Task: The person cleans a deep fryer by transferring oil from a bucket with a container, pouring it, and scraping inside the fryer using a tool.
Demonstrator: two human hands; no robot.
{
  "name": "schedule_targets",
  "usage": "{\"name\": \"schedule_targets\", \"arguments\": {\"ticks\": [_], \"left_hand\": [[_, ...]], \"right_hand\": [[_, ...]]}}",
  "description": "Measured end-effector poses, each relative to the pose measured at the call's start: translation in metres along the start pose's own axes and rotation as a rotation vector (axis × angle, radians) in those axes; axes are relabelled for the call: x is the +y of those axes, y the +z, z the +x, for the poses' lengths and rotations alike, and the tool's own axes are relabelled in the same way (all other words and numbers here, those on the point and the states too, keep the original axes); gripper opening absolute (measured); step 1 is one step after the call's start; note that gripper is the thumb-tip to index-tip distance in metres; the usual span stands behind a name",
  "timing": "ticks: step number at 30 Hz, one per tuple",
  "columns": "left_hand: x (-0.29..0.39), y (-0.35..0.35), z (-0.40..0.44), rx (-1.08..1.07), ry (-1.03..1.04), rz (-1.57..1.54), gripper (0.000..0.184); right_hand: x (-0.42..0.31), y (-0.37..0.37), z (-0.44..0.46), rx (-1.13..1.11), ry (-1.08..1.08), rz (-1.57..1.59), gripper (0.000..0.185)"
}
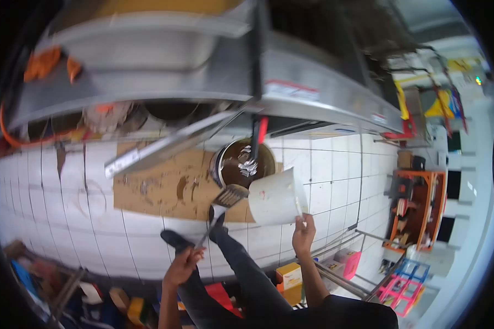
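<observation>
My left hand [182, 267] is closed around the long handle of a slotted turner [231, 195], whose blade is raised toward the pot. My right hand [303, 234] grips the rim of a white bucket [275, 198] tipped on its side, held in the air beside the turner blade. Behind them a round metal pot [216, 168] of shiny brown liquid [237, 171] stands on the floor. The bucket overlaps the pot's near right edge in this view, and I cannot tell whether they touch.
Stained cardboard [153, 189] lies under the pot on white floor tiles [335, 164]. A steel counter [318, 90] rises above, with a hinged-looking metal panel [164, 145] sloping down. An orange shelf [431, 211] and metal racks stand right. Boxes [290, 277] sit near my legs.
</observation>
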State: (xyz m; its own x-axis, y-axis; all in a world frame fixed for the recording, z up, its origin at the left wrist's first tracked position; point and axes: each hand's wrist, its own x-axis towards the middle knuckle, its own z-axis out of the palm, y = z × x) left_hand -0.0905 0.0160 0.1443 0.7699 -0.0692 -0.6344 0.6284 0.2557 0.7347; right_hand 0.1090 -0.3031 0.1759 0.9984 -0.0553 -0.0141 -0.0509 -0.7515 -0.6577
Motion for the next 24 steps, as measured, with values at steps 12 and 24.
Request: {"name": "schedule_targets", "arguments": {"ticks": [12, 24], "left_hand": [[0.509, 0.193, 0.047, -0.079, 0.56, 0.536, 0.045], [0.748, 0.386, 0.266, 0.576, 1.031, 1.735, 0.019]], "right_hand": [[-0.011, -0.115, 0.017, 0.238, 0.212, 0.248, 0.011], [0.008, -0.12, 0.052, 0.206, 0.09, 0.225, 0.012]]}}
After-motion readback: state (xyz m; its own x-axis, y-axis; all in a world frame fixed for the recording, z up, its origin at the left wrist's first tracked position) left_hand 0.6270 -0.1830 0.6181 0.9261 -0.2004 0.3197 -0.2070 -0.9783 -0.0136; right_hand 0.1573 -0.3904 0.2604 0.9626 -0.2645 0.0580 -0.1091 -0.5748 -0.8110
